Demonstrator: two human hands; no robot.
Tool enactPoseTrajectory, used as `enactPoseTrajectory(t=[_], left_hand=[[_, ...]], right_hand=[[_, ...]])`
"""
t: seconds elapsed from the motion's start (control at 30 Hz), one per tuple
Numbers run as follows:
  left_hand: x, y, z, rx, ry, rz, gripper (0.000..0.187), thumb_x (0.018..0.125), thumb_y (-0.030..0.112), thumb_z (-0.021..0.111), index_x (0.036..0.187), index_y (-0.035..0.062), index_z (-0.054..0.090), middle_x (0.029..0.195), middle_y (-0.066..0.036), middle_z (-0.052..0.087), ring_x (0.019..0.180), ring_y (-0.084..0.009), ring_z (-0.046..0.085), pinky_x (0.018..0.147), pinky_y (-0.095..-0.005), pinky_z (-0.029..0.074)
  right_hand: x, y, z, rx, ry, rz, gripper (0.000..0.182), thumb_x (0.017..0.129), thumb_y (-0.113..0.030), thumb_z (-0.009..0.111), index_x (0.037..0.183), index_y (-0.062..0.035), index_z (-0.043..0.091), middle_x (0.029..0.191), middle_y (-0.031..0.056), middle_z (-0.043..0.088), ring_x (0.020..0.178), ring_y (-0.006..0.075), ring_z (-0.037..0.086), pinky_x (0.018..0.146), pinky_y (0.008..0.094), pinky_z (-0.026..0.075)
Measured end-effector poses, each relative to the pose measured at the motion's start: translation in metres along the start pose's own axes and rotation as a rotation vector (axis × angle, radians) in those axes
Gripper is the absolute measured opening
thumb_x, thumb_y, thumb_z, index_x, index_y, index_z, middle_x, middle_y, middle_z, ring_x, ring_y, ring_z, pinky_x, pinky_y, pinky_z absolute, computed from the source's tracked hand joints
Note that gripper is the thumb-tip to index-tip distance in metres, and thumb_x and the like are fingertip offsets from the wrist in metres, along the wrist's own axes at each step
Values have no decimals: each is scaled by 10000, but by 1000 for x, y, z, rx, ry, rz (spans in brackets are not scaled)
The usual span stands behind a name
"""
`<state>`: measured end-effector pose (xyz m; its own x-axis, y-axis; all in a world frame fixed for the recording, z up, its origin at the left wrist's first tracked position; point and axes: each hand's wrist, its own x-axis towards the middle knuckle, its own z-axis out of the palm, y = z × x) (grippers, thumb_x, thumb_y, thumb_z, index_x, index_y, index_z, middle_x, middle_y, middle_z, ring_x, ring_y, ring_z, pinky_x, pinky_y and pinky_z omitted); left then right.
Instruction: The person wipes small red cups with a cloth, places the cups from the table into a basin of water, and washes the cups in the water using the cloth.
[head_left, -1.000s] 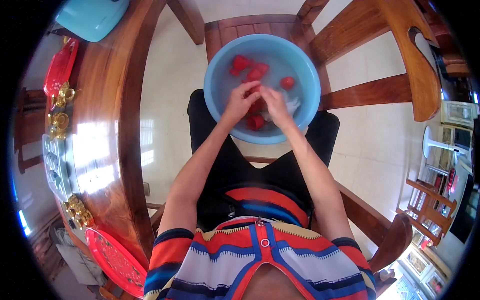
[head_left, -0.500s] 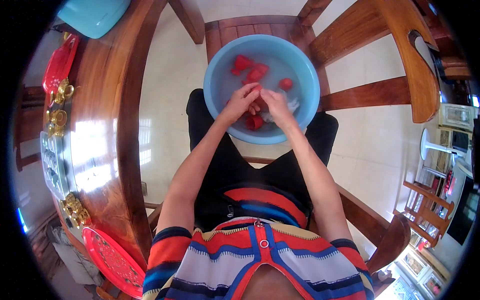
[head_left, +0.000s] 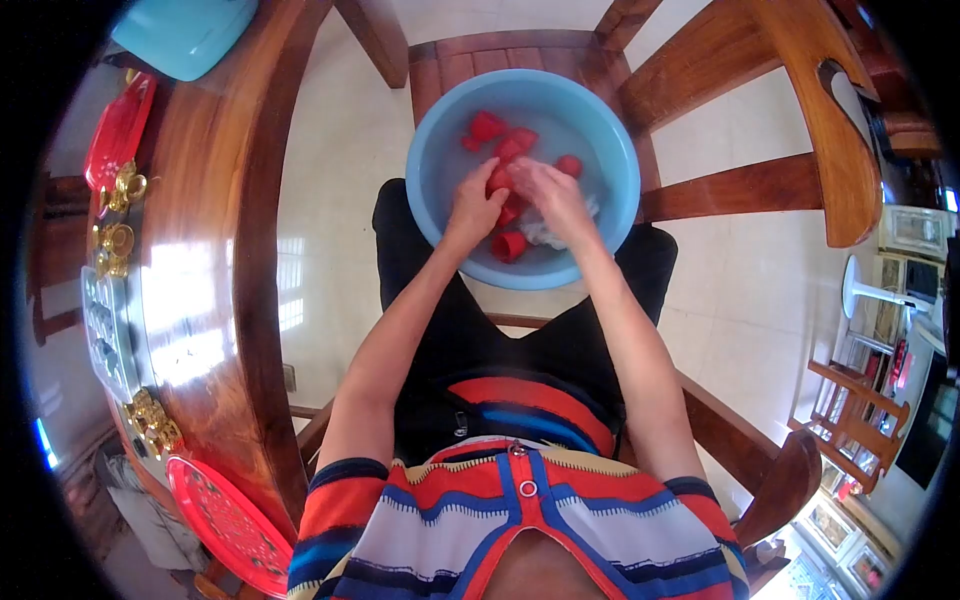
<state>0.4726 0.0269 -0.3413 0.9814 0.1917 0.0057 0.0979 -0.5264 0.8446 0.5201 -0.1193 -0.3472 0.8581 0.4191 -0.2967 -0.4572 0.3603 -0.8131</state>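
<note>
A light blue basin point(head_left: 622, 170) holds cloudy water and several red cup-like pieces. My left hand point(head_left: 476, 205) is closed round a small red piece point(head_left: 500, 180) near the basin's middle. Just to its right, my right hand point(head_left: 552, 196) has its fingers spread above the red pieces, somewhat blurred. Below the hands lies a red cup point(head_left: 508, 246) with its opening showing. Another red piece point(head_left: 487, 125) is at the upper left of the basin, and one more point(head_left: 569, 166) sits behind my right hand. A whitish, crumpled cloth or film point(head_left: 543, 235) lies under my right hand.
The basin stands on a wooden chair point(head_left: 475, 55). At the left, a wooden table point(head_left: 215, 130) bears gold cups point(head_left: 115, 240), a red tray point(head_left: 225, 520), another red tray point(head_left: 120, 135) and a turquoise container point(head_left: 188, 38). A white fan point(head_left: 853, 288) stands at the right.
My hands have moved apart. The right hand has lifted off the red piece and opened its fingers, while the left keeps its hold; more of the whitish material shows.
</note>
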Motion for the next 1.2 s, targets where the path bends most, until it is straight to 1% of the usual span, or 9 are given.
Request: enactPoseTrajectory(t=[0.23, 0.3, 0.4, 0.5, 0.63, 0.93, 1.03, 1.1, 1.2], left_hand=[[0, 4, -5, -99, 28, -35, 502, 777, 66, 583, 1260, 28, 453, 1190, -226, 519, 1117, -341, 491, 949, -373, 382], [4, -4, -1, -194, 162, -4, 517, 794, 62, 553, 1293, 53, 420, 1211, -226, 487, 1114, -344, 481, 950, -382, 381], [11, -13, 1, -255, 225, -154, 503, 809, 51, 550, 1297, 92, 432, 1145, -150, 539, 910, -235, 574, 726, -323, 501], [9, -6, -2, -436, 125, -340, 500, 810, 57, 507, 1300, 87, 414, 1201, -205, 457, 1070, -342, 489, 968, -377, 363], [8, -6, -5, -519, 78, -356, 470, 795, 77, 530, 1257, 69, 446, 1185, -195, 477, 1074, -314, 488, 946, -363, 380], [8, -10, 2, -388, 71, -269, 424, 736, 158, 649, 1119, 42, 507, 1076, -165, 556, 1007, -262, 529, 899, -346, 400], [6, -14, 1, -309, 32, -267, 473, 732, 164, 687, 1154, 77, 494, 1004, -93, 563, 852, -186, 561, 694, -293, 485], [6, -9, 2, -185, 148, 23, 444, 728, 162, 685, 1131, 69, 523, 996, -121, 551, 911, -236, 549, 786, -331, 459], [1, 8, -4, -54, 108, -7, 444, 687, 154, 699, 1089, 45, 546, 993, -186, 529, 947, -334, 512, 853, -379, 418]], right_hand=[[-9, -12, 9, -905, 68, -273, 273, 825, -158, 546, 1033, 7, 605, 1016, 167, 617, 940, 320, 593, 819, 380, 450], [-15, -16, 6, -1378, -161, -193, 250, 794, -116, 549, 1004, 5, 609, 955, 193, 613, 929, 358, 576, 805, 425, 446], [-26, -13, 4, -1511, -191, -250, 256, 769, -71, 535, 1008, 5, 587, 948, 212, 589, 934, 370, 564, 798, 464, 439], [-28, -22, 5, -1630, -218, -133, 286, 754, -51, 529, 1035, -1, 552, 1008, 234, 551, 951, 379, 556, 800, 469, 443], [-19, -2, -1, -1629, 36, -162, 320, 736, -134, 612, 1026, -19, 539, 997, 224, 536, 936, 410, 526, 806, 456, 428], [-7, -7, 11, -1722, -19, -246, 211, 745, -127, 616, 943, -59, 584, 1008, 188, 538, 916, 353, 554, 732, 455, 464], [-10, -13, 8, -1781, 59, -213, 135, 775, -84, 518, 862, -55, 617, 952, 185, 567, 852, 338, 600, 669, 442, 497], [-15, -12, 7, -1871, 45, -525, 133, 772, -71, 506, 833, -42, 621, 885, 183, 583, 816, 341, 611, 674, 437, 498], [-8, -9, -1, -1738, 203, -431, 135, 757, -68, 514, 828, -42, 627, 859, 182, 585, 805, 351, 613, 678, 431, 497]])
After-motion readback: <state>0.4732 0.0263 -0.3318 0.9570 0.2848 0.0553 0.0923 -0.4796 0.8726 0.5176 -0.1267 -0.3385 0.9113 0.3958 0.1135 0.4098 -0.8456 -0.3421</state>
